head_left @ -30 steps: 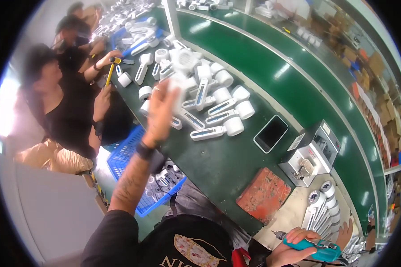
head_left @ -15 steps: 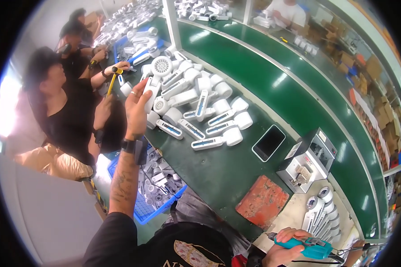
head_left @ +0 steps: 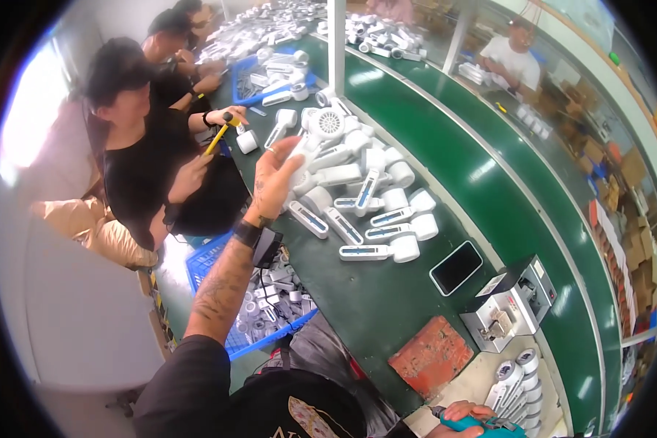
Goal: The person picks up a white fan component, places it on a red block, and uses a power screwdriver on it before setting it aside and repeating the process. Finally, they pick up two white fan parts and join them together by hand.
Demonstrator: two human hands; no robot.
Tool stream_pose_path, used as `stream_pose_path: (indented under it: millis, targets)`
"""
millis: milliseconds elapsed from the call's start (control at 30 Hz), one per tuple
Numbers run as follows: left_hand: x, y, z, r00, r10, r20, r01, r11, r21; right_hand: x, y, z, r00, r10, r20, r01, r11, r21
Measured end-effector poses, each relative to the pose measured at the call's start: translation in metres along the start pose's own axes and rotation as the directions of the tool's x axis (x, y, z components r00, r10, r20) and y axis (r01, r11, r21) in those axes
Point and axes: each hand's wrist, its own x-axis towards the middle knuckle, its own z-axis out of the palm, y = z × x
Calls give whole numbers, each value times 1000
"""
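Note:
My left hand reaches far forward to a heap of white handheld fans. Its fingers are closed around the handle of one white fan, whose round slotted head points up. At the lower edge, my right hand grips a teal electric screwdriver, its tip aimed left. The picture's edge cuts off part of that hand and tool. Several fans in the heap lie with a long blue-grey slot in their handles facing up.
A phone, a red worn slab and a metal-and-black device lie on the bench. Stacked fans stand near my right hand. A blue crate holds parts. Left, a co-worker holds a yellow hammer. A green conveyor runs behind.
The view has turned, so the bench sits further right and lower in the picture. My left hand stays closed on the fan. The screwdriver in my right hand has dropped partly out of view.

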Motion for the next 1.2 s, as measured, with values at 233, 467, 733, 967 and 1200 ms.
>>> stream_pose_path:
  millis: [233, 467, 733, 967, 1200]
  targets:
    - [4, 14, -7, 1000, 3, -28, -1, 998, 67, 6, -3, 10, 999, 2, 39, 0, 999, -39]
    - [59, -27, -46, 943, 47, -331, 44, 964, 264, 4, -1, 9, 995, -46, 83, 47, 999, -9]
    - [138, -67, -70, 924, 246, -293, 78, 629, 774, -3, 9, -4, 998, 19, 61, -24, 996, 89]
    - [178, -118, -82, 983, 167, 75, -117, 260, 958, 3, -9, 7, 1000, 26, -15, -25, 995, 92]
    - [173, -106, -58, 977, 178, 118, -167, 293, 941, -6, -14, -10, 998, 7, -68, -7, 1000, 11]
